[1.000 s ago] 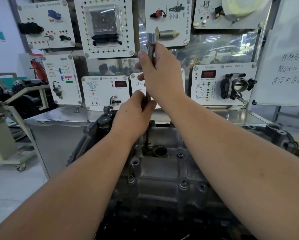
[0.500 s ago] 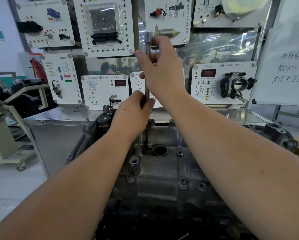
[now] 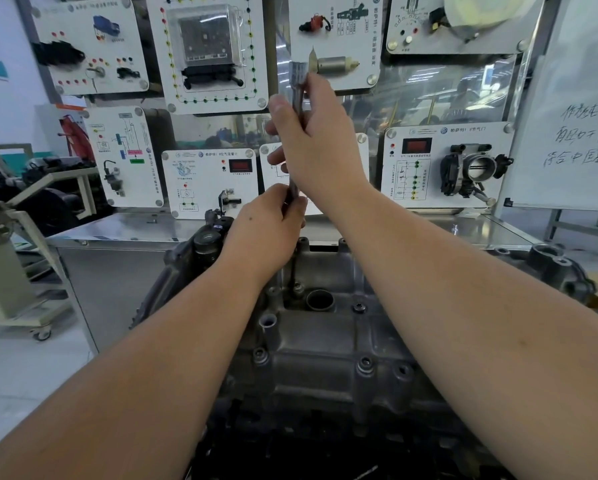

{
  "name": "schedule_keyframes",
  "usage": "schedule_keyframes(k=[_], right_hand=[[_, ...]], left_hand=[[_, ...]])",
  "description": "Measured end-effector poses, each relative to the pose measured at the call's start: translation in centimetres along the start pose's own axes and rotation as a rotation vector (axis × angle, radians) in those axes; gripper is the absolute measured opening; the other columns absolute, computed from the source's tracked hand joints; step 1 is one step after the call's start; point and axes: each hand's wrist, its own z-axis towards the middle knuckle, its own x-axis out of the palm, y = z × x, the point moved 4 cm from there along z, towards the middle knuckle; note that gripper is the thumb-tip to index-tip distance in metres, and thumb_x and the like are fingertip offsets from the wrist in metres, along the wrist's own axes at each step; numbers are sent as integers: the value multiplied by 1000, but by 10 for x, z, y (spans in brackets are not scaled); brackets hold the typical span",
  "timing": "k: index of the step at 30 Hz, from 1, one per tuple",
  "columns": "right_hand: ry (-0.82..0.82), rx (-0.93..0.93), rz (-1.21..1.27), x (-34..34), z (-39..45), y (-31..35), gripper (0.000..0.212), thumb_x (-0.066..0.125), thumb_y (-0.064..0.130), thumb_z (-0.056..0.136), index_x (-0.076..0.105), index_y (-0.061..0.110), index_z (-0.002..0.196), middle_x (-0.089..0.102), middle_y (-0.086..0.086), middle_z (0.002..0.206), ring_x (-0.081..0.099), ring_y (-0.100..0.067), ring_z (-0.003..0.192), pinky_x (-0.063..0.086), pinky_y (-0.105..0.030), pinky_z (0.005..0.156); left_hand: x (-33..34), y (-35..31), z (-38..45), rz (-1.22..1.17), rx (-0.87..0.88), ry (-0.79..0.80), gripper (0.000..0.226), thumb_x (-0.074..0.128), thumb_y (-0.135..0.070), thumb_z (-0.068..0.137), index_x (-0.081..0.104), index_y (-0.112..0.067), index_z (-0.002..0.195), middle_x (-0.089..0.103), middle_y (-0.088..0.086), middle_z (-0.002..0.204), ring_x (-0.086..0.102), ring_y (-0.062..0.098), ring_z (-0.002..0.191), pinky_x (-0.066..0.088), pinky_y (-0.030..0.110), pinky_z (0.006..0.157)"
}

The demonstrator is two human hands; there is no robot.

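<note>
**Hands hold the wrench; little has moved**

Left hand (image 3: 266, 230) sits where it was a second ago, low on the wrench (image 3: 297, 77), fingers curled round the shaft as a loose guide just above the block (image 3: 325, 344); it has neither slid up nor let go. Between my hands the wrench stands upright as before, its lower end down on a bolt (image 3: 296, 289) at the far side of the block, just left of the open bore (image 3: 320, 300); whether the tip is fully seated I cannot tell, since the spot is dark and small; the top end pokes out above the upper hand. Right hand (image 3: 320, 147) is closed round the upper shaft, thumb on the left side, fingers wrapped from the right; over the last second the thumb has crept a little higher and the grip has shifted slightly, nothing more; the tool has not tilted, risen or sunk that I can see.

I read that as finger-turning, not heaving; the bolt seems free enough to spin by hand; with so little change in height, it is either early in its thread or turning slowly. What matters now is keeping the shaft straight with the lower hand while the upper one regrips for another twist; if the wrench leans, the tip could slip off the head.
</note>
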Motion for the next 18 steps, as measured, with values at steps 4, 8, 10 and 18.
schedule_keyframes(k=[4, 8, 10, 18], right_hand=[[-59, 5, -55, -3, 1, 1, 20, 52, 31, 105, 53, 12, 110, 71, -8, 90, 71, -24, 72, 59, -47, 69], [-45, 59, -11, -2, 1, 1, 25, 46, 31, 108, 57, 10, 102, 72, -5, 88, 70, -22, 73, 58, -41, 67], [-12, 78, 8, -1, 1, -2, 27, 42, 33, 109, 57, 12, 99, 72, -3, 84, 69, -15, 64, 53, -30, 57], [6, 78, -57, 1, 1, -4, 20, 52, 37, 105, 55, 18, 109, 72, -3, 88, 71, -19, 72, 57, -35, 67]], left_hand=[[-1, -1, 0, 9, 0, -15, 27, 49, -38, 104, 59, -14, 101, 71, 4, 92, 65, 26, 88, 53, 42, 80], [-1, -2, -2, -1, -11, -21, 34, 47, -42, 104, 59, -12, 97, 70, 6, 90, 64, 28, 87, 53, 45, 80], [0, -3, -2, 2, -16, -3, 33, 43, -40, 105, 60, -12, 99, 70, 4, 93, 64, 28, 91, 54, 47, 84], [0, 1, 1, 21, -9, -20, 25, 49, -36, 104, 58, -15, 93, 68, 0, 85, 62, 21, 80, 47, 34, 67]])
